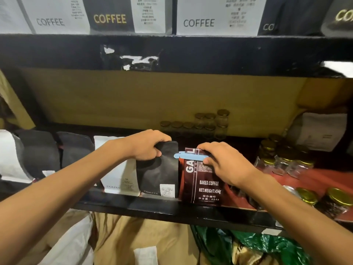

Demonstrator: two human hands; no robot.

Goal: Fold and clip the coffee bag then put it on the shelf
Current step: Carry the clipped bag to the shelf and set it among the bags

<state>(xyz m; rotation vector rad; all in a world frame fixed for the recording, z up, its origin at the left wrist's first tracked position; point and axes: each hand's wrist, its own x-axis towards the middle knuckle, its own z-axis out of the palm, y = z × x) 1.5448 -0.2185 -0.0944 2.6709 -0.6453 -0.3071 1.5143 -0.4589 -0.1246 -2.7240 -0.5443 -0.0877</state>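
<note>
A dark red coffee bag (202, 185) marked BAKED.COFFEE stands upright on the black shelf (172, 209), its top folded over and held by a light blue clip (188, 156). My right hand (223, 161) grips the folded top and the clip's right end. Just left of it stands a black coffee bag (158, 176), and my left hand (149, 145) holds that bag's top edge. The two bags touch side by side.
White and black coffee bags (118, 178) line the shelf to the left. Small gold-lidded jars (305, 196) crowd the right side and the back (210, 121). An upper shelf (172, 52) carries more COFFEE bags. Below the shelf lie brown and green sacks (152, 238).
</note>
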